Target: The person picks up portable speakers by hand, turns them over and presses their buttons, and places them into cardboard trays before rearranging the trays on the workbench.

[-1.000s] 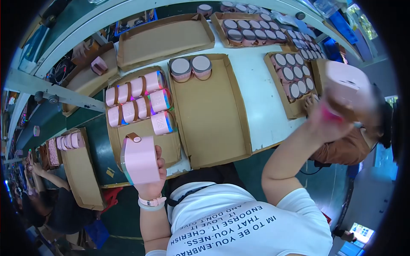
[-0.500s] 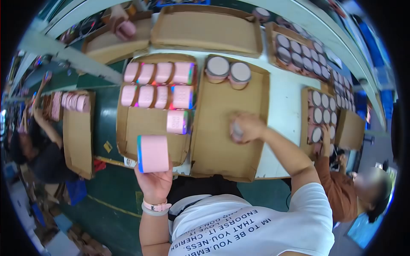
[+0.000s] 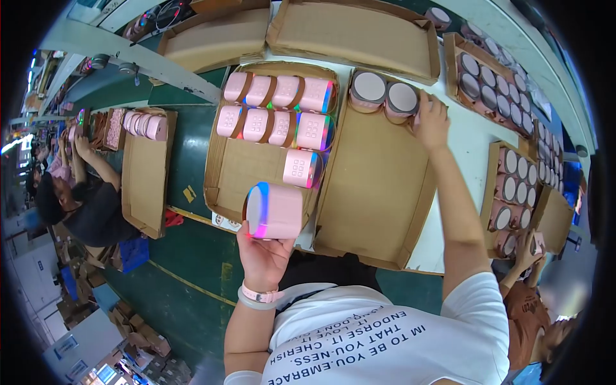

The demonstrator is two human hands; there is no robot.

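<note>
Right hand (image 3: 433, 122) has moved from the middle of the cardboard tray (image 3: 372, 192) to its far right corner, just beside two round-topped units (image 3: 403, 100); can't tell if it's gripping anything, knuckles block it. Left hand (image 3: 266, 262) has a lit pink box (image 3: 282, 212) gripped palm-up over the neighbouring carton's (image 3: 240, 170) near edge, some fingers hidden.

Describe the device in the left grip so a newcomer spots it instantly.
Find the cardboard tray with rows of brown-strapped pink units. By its near edge, the left grip holds up one pink device. Its glowing ring faces picture-left; the pink units glow towards picture-right.
</note>
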